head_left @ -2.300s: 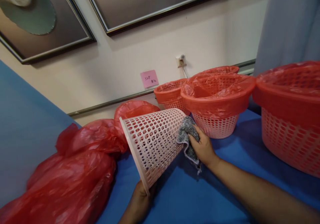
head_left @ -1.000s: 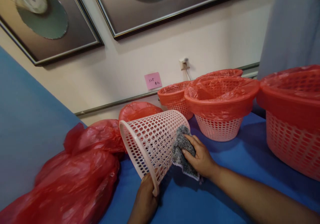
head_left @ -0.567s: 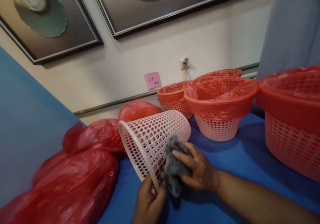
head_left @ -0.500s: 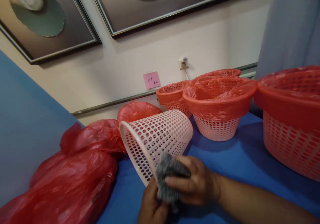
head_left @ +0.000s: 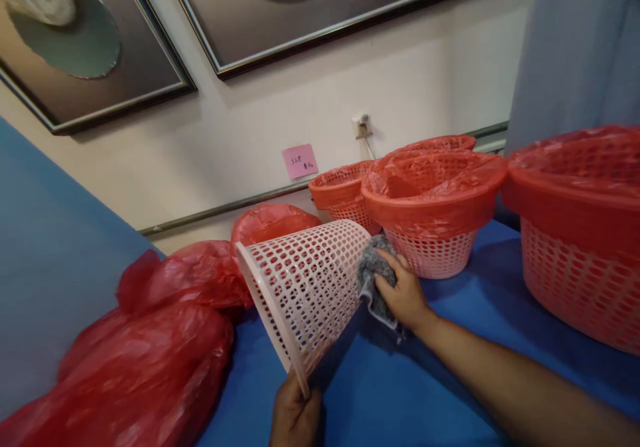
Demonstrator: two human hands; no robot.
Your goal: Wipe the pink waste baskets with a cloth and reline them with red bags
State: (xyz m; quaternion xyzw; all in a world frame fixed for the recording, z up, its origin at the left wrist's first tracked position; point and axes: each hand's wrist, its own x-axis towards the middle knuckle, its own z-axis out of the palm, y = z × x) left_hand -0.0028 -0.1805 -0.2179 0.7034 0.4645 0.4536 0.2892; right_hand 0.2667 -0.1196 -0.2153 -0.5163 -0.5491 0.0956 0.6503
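A pale pink plastic basket [head_left: 313, 270] with a lattice of holes lies tipped on its side, its open rim facing left and toward me. My left hand [head_left: 295, 407] grips the lower edge of that rim, thumb on the near side. Pressed to the basket's base end is a grey cloth [head_left: 376, 270], bunched under the fingers of my right hand [head_left: 404, 294]. One corner of the cloth hangs loose below the hand.
Red plastic bags [head_left: 150, 354] are heaped on the left. Several baskets lined with red bags, among them a middle one [head_left: 435, 214] and a large one [head_left: 580, 254], stand on the blue tabletop [head_left: 380, 387]. Behind is a wall with a pink note [head_left: 300, 161] and a socket [head_left: 361, 126].
My right hand has moved the cloth from the basket's rim, beside my left hand, up and right to the base end. The left hand still holds the rim.
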